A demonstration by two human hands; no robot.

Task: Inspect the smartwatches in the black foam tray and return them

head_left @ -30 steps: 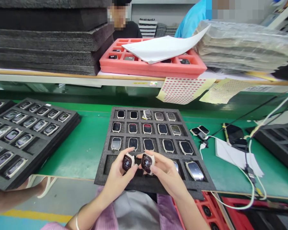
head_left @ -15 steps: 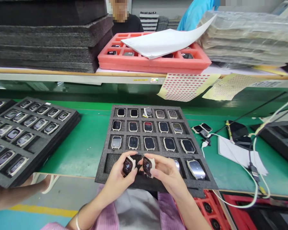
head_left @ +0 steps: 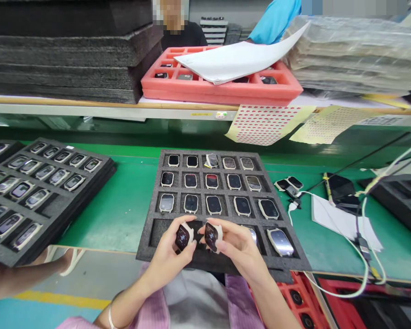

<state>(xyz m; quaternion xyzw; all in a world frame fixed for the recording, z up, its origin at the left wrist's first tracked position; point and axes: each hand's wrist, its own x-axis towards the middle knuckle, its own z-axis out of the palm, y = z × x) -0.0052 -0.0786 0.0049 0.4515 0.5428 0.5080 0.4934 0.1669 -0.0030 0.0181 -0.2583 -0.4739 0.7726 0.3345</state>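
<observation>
In the head view my left hand grips a smartwatch body without a strap, its dark screen lit with a small bluish figure. A matching watch body, also lit, is pinched between the fingers and thumb of my right hand. Both watches are tilted, their screens turned leftward. Below them lies a dark grey foam tray, its compartments holding several pale-framed watch bodies, such as a black-screened watch. My hands partly cover the front row of compartments.
On the left, another foam tray holds more watches. Right of my tray are two watches, a phone, white paper and loose cables. A red foam tray sits on the shelf beside stacked black foam. A person is behind.
Both watches stay in my hands, nearly unmoved. The view has shifted very slightly. At the back, the blue sleeve has moved a little to the left and down.
</observation>
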